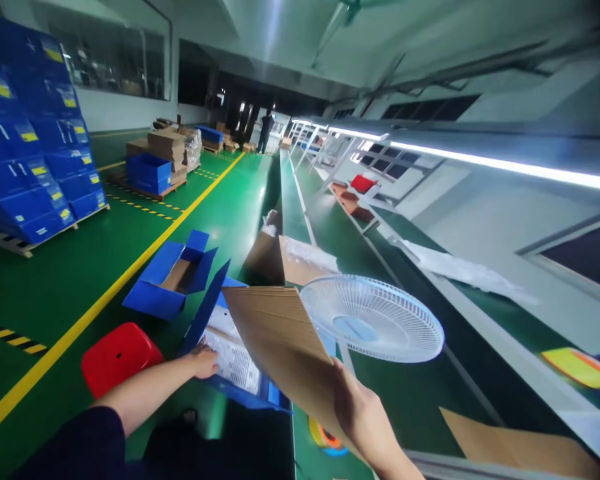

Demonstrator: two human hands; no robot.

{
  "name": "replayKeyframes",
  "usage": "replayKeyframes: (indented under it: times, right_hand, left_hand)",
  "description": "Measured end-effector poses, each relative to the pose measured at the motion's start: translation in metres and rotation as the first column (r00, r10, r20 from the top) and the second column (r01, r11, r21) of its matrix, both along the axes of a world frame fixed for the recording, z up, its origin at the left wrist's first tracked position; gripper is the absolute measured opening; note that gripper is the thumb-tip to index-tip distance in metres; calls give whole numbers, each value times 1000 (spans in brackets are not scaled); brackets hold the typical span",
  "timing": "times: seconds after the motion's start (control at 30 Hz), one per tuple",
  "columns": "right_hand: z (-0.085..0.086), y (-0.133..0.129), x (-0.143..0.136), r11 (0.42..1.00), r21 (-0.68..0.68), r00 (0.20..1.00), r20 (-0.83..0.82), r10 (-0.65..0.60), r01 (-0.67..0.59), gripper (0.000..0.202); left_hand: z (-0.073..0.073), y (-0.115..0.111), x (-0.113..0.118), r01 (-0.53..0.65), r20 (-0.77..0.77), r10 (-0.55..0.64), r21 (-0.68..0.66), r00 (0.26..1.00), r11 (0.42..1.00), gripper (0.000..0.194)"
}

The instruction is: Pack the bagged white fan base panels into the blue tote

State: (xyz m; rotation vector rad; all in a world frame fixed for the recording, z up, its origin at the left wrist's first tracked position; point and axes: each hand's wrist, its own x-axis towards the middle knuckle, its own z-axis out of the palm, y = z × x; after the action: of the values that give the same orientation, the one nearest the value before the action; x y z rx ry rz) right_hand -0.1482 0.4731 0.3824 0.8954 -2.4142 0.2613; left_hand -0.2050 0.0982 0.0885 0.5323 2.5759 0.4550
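Midway through, seemingly: right hand [361,413] gripping cardboard sheet [280,347], left hand [205,362] flat on printed sheets [235,360] inside open blue box [253,393], fan grille [373,317] lying unpacked.

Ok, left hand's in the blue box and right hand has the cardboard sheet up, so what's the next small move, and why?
Probably lift the printed sheet out with the left hand, whose fingers already rest on it in the open blue box. The right hand holds the cardboard sheet raised clear above the box, so nothing covers it.
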Motion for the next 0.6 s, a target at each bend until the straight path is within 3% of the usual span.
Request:
replayKeyframes:
  times: [0.1, 0.23, 0.4, 0.6]
  right_hand:
    - [-23, -12, -8, 999, -28, 1000, 14, 28, -27, 43]
    - [-30, -8, -5, 999, -30, 993, 106, 44, -40, 42]
    - [-38, -10, 0, 994, 40, 983, 159, 91, -98, 46]
    - [-83, -35, -11, 936, 255, 970, 88, 227, -242, 43]
  left_hand:
    - [-2, -11, -2, -30, -12, 30, -53, 999, 998, 96]
    - [-1, -27, 1, -55, 63, 69, -203, 996, 978, 134]
    - [2, -47, 12, -120, 38, 135, -276, 990, 954, 138]
    - [15, -68, 26, -156, 22, 175, -357, 984, 921, 121]
